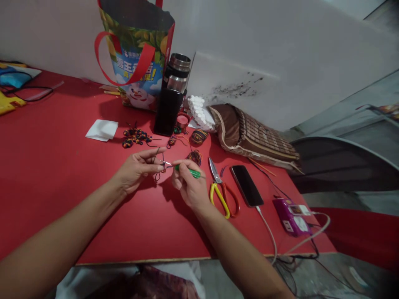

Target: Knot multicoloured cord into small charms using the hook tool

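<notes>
In my right hand is a crochet hook with a green handle, its thin metal tip pointing left toward the other hand. Dark yarn is pinched between the thumb and fingers of my left hand, and a strand of it runs up over the raised index finger. The hook's tip meets the yarn at the left fingertips; whether it passes through a loop is too small to tell. Just beyond the hands lie a dark multicoloured yarn bundle and a wound yarn ball. Small knotted yarn pieces sit farther left.
Scissors with yellow and red handles and a charging phone lie to the right on the red table. A purple box with cables is near the right edge. Behind stand an upright black phone, a flask and a shopping bag.
</notes>
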The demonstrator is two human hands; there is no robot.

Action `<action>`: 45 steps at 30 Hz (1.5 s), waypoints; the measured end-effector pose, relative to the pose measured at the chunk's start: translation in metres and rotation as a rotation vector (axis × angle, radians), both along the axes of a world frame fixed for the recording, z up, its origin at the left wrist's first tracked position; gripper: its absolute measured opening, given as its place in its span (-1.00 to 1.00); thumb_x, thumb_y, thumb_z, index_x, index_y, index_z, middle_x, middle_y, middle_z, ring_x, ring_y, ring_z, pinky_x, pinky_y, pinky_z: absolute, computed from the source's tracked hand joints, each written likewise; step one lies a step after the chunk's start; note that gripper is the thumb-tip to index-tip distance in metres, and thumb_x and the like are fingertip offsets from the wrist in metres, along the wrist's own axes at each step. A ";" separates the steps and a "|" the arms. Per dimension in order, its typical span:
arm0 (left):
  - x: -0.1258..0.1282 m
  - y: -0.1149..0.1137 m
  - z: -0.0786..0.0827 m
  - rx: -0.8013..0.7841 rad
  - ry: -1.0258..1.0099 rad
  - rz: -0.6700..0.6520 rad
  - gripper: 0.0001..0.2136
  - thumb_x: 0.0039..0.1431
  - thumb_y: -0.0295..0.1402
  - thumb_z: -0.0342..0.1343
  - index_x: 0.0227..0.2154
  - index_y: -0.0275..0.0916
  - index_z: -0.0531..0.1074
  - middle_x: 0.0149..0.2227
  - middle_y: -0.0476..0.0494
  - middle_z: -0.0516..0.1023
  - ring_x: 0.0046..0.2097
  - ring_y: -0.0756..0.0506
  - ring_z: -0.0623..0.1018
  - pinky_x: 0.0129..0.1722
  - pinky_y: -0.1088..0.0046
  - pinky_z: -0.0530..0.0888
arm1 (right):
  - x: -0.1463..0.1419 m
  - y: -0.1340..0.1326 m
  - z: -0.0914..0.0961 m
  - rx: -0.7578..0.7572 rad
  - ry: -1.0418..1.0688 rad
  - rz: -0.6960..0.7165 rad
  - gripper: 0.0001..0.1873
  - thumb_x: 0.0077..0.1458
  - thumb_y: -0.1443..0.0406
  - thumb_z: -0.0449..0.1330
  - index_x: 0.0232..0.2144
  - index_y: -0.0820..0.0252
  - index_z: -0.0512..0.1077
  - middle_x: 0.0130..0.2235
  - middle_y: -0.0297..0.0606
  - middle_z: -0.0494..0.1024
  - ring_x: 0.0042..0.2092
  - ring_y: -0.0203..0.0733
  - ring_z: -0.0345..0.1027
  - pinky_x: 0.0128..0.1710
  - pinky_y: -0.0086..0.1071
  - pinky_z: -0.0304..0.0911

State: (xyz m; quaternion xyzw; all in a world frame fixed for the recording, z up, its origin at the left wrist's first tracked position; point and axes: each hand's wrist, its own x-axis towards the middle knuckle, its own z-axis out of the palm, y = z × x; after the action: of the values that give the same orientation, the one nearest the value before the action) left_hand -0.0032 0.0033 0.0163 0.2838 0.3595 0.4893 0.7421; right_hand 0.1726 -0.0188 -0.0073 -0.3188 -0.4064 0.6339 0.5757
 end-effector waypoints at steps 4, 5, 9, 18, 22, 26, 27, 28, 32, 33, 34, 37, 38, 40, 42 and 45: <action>0.009 -0.006 -0.004 0.045 0.011 0.135 -0.52 -0.19 -0.57 0.54 -0.12 -0.15 0.74 -0.48 0.05 0.61 -0.47 0.06 0.56 -0.43 0.57 0.55 | -0.004 0.003 -0.002 -0.061 0.028 -0.052 -0.73 0.17 0.06 0.41 -0.23 0.11 0.60 -0.47 -0.47 0.41 -0.57 -0.45 0.16 -0.57 -0.49 0.13; 0.011 -0.007 -0.005 0.055 0.017 0.142 -0.52 -0.17 -0.55 0.54 -0.10 -0.14 0.73 -0.47 0.05 0.61 -0.48 0.05 0.55 -0.44 0.55 0.54 | -0.003 0.004 -0.002 -0.070 0.021 -0.052 -0.71 0.16 0.05 0.41 -0.22 0.11 0.59 -0.47 -0.47 0.41 -0.57 -0.45 0.15 -0.57 -0.49 0.13; 0.013 -0.010 -0.008 0.072 0.059 0.160 -0.51 -0.15 -0.50 0.55 -0.07 -0.12 0.72 -0.47 0.08 0.59 -0.50 0.06 0.53 -0.46 0.54 0.54 | -0.001 0.005 -0.001 -0.095 -0.005 -0.042 -0.69 0.15 0.03 0.40 -0.22 0.11 0.57 -0.47 -0.47 0.41 -0.57 -0.44 0.12 -0.58 -0.48 0.12; 0.009 -0.008 -0.004 0.096 0.209 0.138 -0.49 -0.14 -0.53 0.53 -0.04 -0.17 0.71 -0.42 -0.01 0.65 -0.43 0.02 0.58 -0.38 0.52 0.55 | 0.009 0.008 0.003 -0.089 -0.086 0.028 -0.68 0.09 0.02 0.43 -0.33 0.14 0.60 -0.54 -0.44 0.40 -0.56 -0.41 0.13 -0.60 -0.47 0.03; 0.006 -0.009 -0.002 0.144 0.276 0.043 -0.47 -0.12 -0.46 0.53 0.02 -0.21 0.69 -0.41 -0.03 0.65 -0.46 -0.01 0.58 -0.43 0.45 0.55 | 0.018 0.017 0.007 -0.099 -0.107 0.035 -0.67 0.00 0.03 0.45 -0.43 0.17 0.60 -0.60 -0.44 0.40 -0.61 -0.42 0.06 -0.63 -0.47 -0.06; 0.006 -0.010 0.000 0.191 0.319 -0.004 -0.50 -0.09 -0.43 0.51 0.01 -0.27 0.69 -0.40 -0.04 0.64 -0.45 -0.01 0.59 -0.41 0.44 0.56 | 0.027 0.022 0.011 -0.100 -0.148 0.062 -0.70 -0.05 0.07 0.46 -0.49 0.18 0.61 -0.64 -0.45 0.37 -0.63 -0.42 0.03 -0.64 -0.47 -0.14; 0.006 -0.010 0.001 0.195 0.330 -0.006 -0.51 -0.09 -0.44 0.50 0.00 -0.28 0.69 -0.40 -0.04 0.64 -0.45 -0.01 0.59 -0.41 0.45 0.56 | 0.028 0.022 0.012 -0.101 -0.171 0.066 -0.70 -0.06 0.07 0.45 -0.50 0.18 0.61 -0.64 -0.45 0.36 -0.63 -0.42 0.04 -0.64 -0.47 -0.14; 0.007 -0.010 0.002 0.194 0.341 -0.008 -0.52 -0.10 -0.45 0.50 -0.01 -0.29 0.70 -0.40 -0.04 0.63 -0.45 0.00 0.58 -0.42 0.45 0.55 | 0.029 0.021 0.013 -0.100 -0.197 0.066 -0.70 -0.06 0.07 0.45 -0.50 0.18 0.60 -0.64 -0.45 0.36 -0.62 -0.41 0.05 -0.63 -0.47 -0.14; 0.007 -0.010 0.007 0.183 0.391 -0.004 -0.51 -0.12 -0.47 0.49 -0.02 -0.29 0.70 -0.41 -0.03 0.62 -0.46 0.00 0.56 -0.43 0.46 0.55 | 0.031 0.019 0.014 -0.057 -0.280 0.025 -0.71 0.00 0.07 0.41 -0.48 0.17 0.59 -0.62 -0.45 0.36 -0.60 -0.39 0.05 -0.60 -0.44 -0.12; 0.007 -0.010 0.007 0.184 0.403 0.000 -0.51 -0.12 -0.48 0.49 -0.03 -0.30 0.70 -0.41 -0.03 0.62 -0.46 0.01 0.56 -0.43 0.46 0.55 | 0.032 0.018 0.013 -0.036 -0.296 0.018 -0.71 0.03 0.07 0.40 -0.47 0.17 0.59 -0.62 -0.45 0.35 -0.60 -0.39 0.04 -0.59 -0.44 -0.11; 0.008 -0.010 0.007 0.186 0.412 0.005 -0.51 -0.12 -0.48 0.48 -0.03 -0.30 0.70 -0.41 -0.03 0.62 -0.46 0.00 0.55 -0.43 0.45 0.55 | 0.032 0.017 0.012 -0.012 -0.311 0.011 -0.72 0.06 0.07 0.38 -0.46 0.17 0.59 -0.62 -0.45 0.35 -0.60 -0.39 0.03 -0.59 -0.43 -0.10; 0.008 -0.011 0.004 0.202 0.428 0.025 -0.52 -0.09 -0.46 0.47 -0.01 -0.31 0.69 -0.41 -0.03 0.62 -0.44 0.00 0.56 -0.40 0.44 0.56 | 0.032 0.015 0.009 0.056 -0.360 -0.008 -0.73 0.12 0.09 0.35 -0.44 0.15 0.59 -0.62 -0.46 0.34 -0.59 -0.38 0.04 -0.56 -0.40 -0.06; 0.008 -0.011 0.003 0.208 0.437 0.031 -0.52 -0.08 -0.45 0.46 0.00 -0.31 0.69 -0.40 -0.04 0.62 -0.44 -0.01 0.56 -0.39 0.43 0.56 | 0.032 0.014 0.009 0.078 -0.378 -0.015 -0.74 0.14 0.10 0.34 -0.44 0.15 0.60 -0.61 -0.45 0.34 -0.59 -0.38 0.05 -0.55 -0.40 -0.04; 0.009 -0.011 0.000 0.225 0.477 0.044 -0.51 -0.05 -0.44 0.45 0.03 -0.32 0.68 -0.39 -0.05 0.63 -0.43 -0.01 0.56 -0.37 0.44 0.56 | 0.032 0.013 0.008 0.118 -0.418 -0.024 -0.74 0.18 0.11 0.33 -0.41 0.15 0.60 -0.58 -0.45 0.36 -0.58 -0.38 0.06 -0.53 -0.39 0.01; 0.009 -0.011 -0.002 0.244 0.529 0.057 -0.51 -0.03 -0.44 0.44 0.05 -0.32 0.67 -0.38 -0.06 0.64 -0.42 0.00 0.56 -0.38 0.46 0.54 | 0.033 0.011 0.009 0.163 -0.466 -0.033 -0.76 0.22 0.12 0.31 -0.39 0.14 0.61 -0.56 -0.45 0.38 -0.56 -0.37 0.09 -0.49 -0.37 0.06; 0.010 -0.011 -0.002 0.252 0.578 0.082 -0.53 -0.01 -0.45 0.43 0.04 -0.32 0.67 -0.39 -0.06 0.64 -0.42 0.00 0.55 -0.38 0.48 0.52 | 0.032 0.008 0.012 0.239 -0.574 -0.067 -0.76 0.28 0.17 0.27 -0.38 0.13 0.61 -0.52 -0.43 0.41 -0.51 -0.34 0.17 -0.40 -0.34 0.15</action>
State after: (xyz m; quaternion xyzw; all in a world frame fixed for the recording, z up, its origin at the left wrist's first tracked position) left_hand 0.0068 -0.0079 0.0148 0.4860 0.5033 0.4584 0.5480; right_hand 0.2045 -0.0111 0.0044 -0.4280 -0.6133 0.4463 0.4915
